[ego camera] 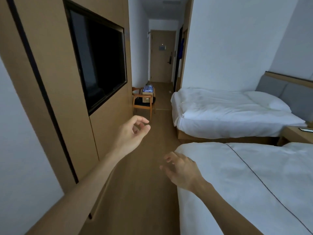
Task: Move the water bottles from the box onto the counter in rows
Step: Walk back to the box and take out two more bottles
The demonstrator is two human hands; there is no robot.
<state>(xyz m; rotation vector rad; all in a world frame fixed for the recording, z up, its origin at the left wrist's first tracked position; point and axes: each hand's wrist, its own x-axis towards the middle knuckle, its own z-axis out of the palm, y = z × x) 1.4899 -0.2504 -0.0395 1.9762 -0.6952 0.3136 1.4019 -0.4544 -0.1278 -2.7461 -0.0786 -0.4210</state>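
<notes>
Both my hands hold nothing, and the box is far away on a chair.

My left hand (133, 131) is up in the air with loosely bent fingers. My right hand (182, 170) hangs low with fingers spread, by the near bed (254, 184). The box (147, 96) sits on the wooden chair (141, 103) down the hall, with blue-wrapped water bottles (148, 88) on top.

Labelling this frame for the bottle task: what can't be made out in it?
- Cardboard box on the wooden chair, head view: too far; the blue items on top can't be identified or counted.
- Counter: not visible.
- Bedside table: cut by the right edge.
- Left hand, right hand: empty.
</notes>
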